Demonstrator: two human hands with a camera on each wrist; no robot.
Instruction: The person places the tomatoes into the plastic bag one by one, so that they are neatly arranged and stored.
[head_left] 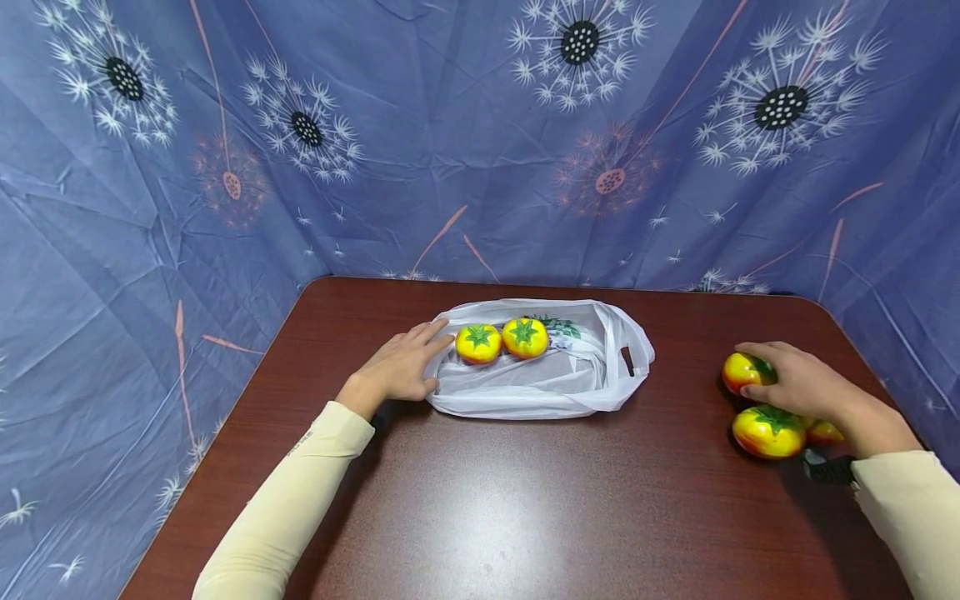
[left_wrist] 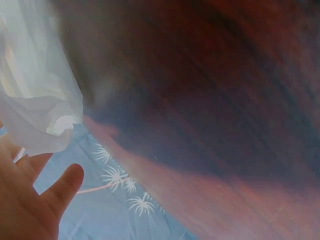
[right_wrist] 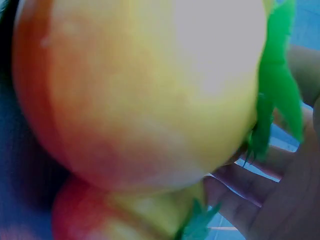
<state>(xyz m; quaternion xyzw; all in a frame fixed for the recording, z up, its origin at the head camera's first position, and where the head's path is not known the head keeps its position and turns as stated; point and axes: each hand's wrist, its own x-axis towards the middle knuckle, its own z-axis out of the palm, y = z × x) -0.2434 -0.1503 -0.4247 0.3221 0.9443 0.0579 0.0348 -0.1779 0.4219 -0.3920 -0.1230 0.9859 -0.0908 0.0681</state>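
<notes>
A white plastic bag lies with its mouth spread open on the table, two yellow-red tomatoes with green leafy tops inside it. My left hand touches the bag's left rim, fingers spread. In the left wrist view, the thumb stands apart from the white plastic. On the right, my right hand holds a tomato between thumb and fingers. Just nearer lies another tomato, large in the right wrist view, and a further one is partly hidden under the wrist.
The brown table reaches back to a blue curtain with dandelion prints, which also hangs along both sides. At the bag's right end is a handle loop.
</notes>
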